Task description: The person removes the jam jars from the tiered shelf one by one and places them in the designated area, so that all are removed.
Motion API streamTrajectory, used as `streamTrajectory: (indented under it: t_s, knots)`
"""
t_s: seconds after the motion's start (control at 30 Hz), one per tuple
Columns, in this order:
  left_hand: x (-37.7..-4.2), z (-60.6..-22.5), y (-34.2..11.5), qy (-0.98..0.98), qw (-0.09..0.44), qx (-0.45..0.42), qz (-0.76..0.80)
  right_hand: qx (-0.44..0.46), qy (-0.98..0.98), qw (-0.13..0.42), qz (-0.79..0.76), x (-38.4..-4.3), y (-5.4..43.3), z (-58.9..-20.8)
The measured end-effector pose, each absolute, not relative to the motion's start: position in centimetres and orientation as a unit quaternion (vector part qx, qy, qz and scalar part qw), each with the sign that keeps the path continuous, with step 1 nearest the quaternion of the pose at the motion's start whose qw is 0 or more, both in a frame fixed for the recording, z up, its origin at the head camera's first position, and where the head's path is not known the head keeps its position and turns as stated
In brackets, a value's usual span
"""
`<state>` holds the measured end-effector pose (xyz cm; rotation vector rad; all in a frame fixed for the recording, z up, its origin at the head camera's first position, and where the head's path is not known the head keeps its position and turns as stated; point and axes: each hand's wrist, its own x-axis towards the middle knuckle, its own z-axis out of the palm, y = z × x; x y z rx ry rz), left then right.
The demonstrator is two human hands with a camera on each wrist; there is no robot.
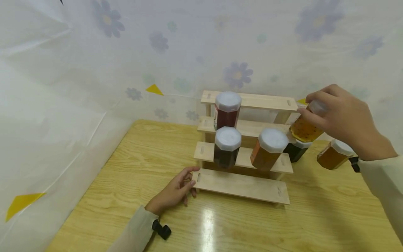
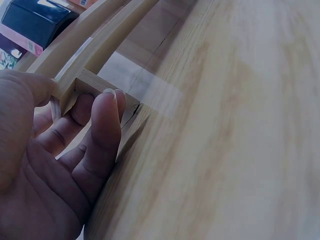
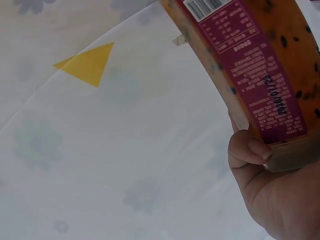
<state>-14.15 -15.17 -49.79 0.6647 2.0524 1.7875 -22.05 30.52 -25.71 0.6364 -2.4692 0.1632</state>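
One amber jar (image 1: 304, 130); right grip (image 1: 349, 117) pinches lid (image 1: 318, 107) end.
Likely heavy, stiff, slick: hold there. Left grip (image 1: 174, 191) pinches rack (image 1: 240, 185).

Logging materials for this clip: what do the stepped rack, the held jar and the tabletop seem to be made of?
Stepped rack: pale matte wood, perhaps plywood; faint grain shows.
Held jar: smooth clear plastic or glass, cannot tell which; amber contents show through.
Tabletop: glossy wood or wood-look laminate; streaky grain and a bright reflection show.

A hand can pass above the lowest step (image 1: 239, 184); on the next step (image 1: 244, 158), two jars (image 1: 226, 154) block the way.
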Motion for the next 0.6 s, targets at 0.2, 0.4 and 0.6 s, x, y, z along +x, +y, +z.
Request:
streamTrajectory:
  t_s: [0.2, 0.4, 0.6]
  knots:
    - [-14.1, -49.6, -15.2, 0.725, 0.17, 0.233, 0.625, 0.227, -0.923, 0.308, 0.051, -20.9, 32.4, -26.7]
    - [-14.0, -49.7, -15.3, 0.722, 0.171, 0.231, 0.629, 0.217, -0.923, 0.314, 0.052, -19.9, 33.9, -27.9]
    - [-13.9, -49.7, -15.3, 0.723, 0.174, 0.22, 0.631, 0.201, -0.929, 0.306, 0.049, -19.0, 34.7, -29.3]
